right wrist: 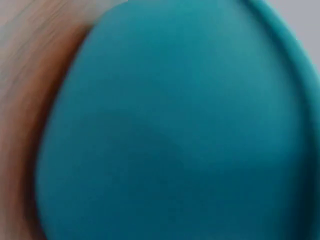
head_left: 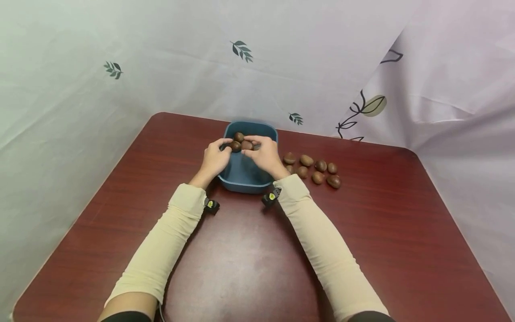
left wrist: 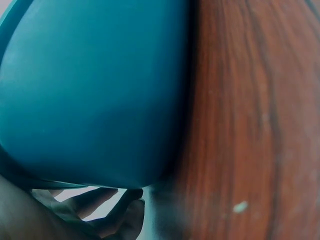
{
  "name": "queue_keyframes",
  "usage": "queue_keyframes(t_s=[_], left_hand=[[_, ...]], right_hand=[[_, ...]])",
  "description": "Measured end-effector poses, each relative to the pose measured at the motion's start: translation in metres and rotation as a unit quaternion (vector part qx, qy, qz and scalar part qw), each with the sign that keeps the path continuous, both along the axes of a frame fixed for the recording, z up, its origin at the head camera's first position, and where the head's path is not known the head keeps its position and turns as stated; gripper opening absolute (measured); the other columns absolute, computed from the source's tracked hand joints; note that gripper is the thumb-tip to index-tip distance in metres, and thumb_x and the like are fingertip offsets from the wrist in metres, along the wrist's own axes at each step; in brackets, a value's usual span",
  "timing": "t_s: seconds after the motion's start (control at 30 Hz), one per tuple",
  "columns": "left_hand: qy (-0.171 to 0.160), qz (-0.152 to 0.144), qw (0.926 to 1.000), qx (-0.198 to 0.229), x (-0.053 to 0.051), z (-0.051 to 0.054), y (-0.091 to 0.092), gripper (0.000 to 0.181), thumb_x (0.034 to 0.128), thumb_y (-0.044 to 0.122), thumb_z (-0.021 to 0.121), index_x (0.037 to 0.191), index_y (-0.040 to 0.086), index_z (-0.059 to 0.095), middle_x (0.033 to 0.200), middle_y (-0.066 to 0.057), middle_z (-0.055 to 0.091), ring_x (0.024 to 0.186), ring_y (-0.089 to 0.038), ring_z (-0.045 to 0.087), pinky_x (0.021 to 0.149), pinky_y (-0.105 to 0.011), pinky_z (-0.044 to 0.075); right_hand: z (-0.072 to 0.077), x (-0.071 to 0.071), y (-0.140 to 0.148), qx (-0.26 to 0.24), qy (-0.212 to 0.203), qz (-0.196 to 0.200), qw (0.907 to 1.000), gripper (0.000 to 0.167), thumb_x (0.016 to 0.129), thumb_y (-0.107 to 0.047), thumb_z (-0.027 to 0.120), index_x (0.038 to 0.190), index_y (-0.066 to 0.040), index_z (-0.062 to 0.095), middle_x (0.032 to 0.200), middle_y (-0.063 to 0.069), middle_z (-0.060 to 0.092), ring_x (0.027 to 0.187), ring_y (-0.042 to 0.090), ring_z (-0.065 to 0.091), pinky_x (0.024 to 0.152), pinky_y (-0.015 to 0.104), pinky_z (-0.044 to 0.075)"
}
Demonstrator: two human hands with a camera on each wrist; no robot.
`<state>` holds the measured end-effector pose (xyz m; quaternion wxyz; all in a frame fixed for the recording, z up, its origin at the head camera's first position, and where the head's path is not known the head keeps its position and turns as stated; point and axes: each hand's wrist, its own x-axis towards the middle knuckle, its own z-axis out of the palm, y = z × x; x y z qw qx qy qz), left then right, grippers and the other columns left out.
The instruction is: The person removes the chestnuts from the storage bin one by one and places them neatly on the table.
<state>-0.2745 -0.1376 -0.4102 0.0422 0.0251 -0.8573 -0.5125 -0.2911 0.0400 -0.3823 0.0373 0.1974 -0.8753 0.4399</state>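
Observation:
A blue rectangular bin [head_left: 246, 187] stands on the table, with brown chestnuts in its far part. My left hand [head_left: 214, 160] reaches over the bin's left side and pinches a chestnut [head_left: 235, 146] between thumb and forefinger. From the right side, my right hand [head_left: 265, 156] holds another chestnut [head_left: 247, 146] between thumb and forefinger. A third chestnut [head_left: 239, 137] lies just behind these two. In the left wrist view, the left hand's other fingers [left wrist: 131, 220] show past the bin's outer wall [left wrist: 95, 100]. Only the bin's wall [right wrist: 170, 120] and the table show in the right wrist view.
Several loose chestnuts [head_left: 306, 160] lie in two rough rows to the right of the bin, close to the right wrist. The dark red wooden table [head_left: 237, 264] has rounded corners. Pale patterned cloth [head_left: 185, 58] hangs behind and beside it.

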Motion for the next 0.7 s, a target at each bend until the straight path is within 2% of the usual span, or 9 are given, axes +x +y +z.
queue_keyframes(t_s=[0.13,0.27,0.43,0.6,0.7], left_hand=[[0.002,0.002,1.0000,0.001,-0.001,0.001,0.000,0.041,0.0993,0.021,0.047,0.138,0.013,0.060,0.086,-0.015,0.056,0.057,-0.023,0.034,0.069,-0.039,0.036],[0.002,0.004,1.0000,-0.002,-0.001,0.000,-0.001,0.042,0.0987,0.020,0.046,0.137,0.013,0.060,0.094,-0.016,0.059,0.059,-0.023,0.034,0.071,-0.038,0.036],[0.000,0.000,1.0000,0.005,0.000,0.000,-0.002,0.042,0.0994,0.022,0.046,0.139,0.014,0.059,0.098,-0.016,0.059,0.056,-0.021,0.031,0.068,-0.038,0.034],[-0.001,-0.001,0.9999,0.012,0.001,0.001,-0.002,0.041,0.0997,0.021,0.046,0.138,0.015,0.059,0.088,-0.017,0.055,0.053,-0.019,0.028,0.065,-0.038,0.033],[-0.005,-0.002,0.9999,0.013,0.001,0.001,-0.001,0.042,0.0999,0.021,0.046,0.139,0.014,0.059,0.085,-0.018,0.053,0.053,-0.019,0.028,0.066,-0.038,0.034]], right_hand=[[0.016,0.011,0.017,-0.025,-0.007,0.010,0.9996,0.036,0.087,-0.013,0.077,0.123,-0.009,0.072,0.111,0.011,0.070,0.079,0.019,0.072,0.064,0.031,0.056],[0.022,0.021,0.039,-0.031,-0.014,0.011,0.9994,0.031,0.087,-0.015,0.077,0.117,-0.008,0.074,0.103,0.010,0.072,0.080,0.019,0.072,0.062,0.031,0.057],[0.023,0.033,0.065,-0.031,-0.024,0.002,0.9992,0.028,0.087,-0.017,0.077,0.113,-0.009,0.075,0.097,0.008,0.072,0.080,0.019,0.071,0.060,0.031,0.057],[0.020,0.045,0.085,-0.023,-0.040,-0.009,0.9989,0.026,0.086,-0.018,0.078,0.112,-0.010,0.076,0.093,0.007,0.074,0.076,0.028,0.071,0.059,0.031,0.056],[0.017,0.051,0.095,-0.019,-0.043,-0.014,0.9988,0.025,0.085,-0.016,0.079,0.110,-0.008,0.077,0.092,0.009,0.075,0.078,0.027,0.072,0.061,0.030,0.057]])
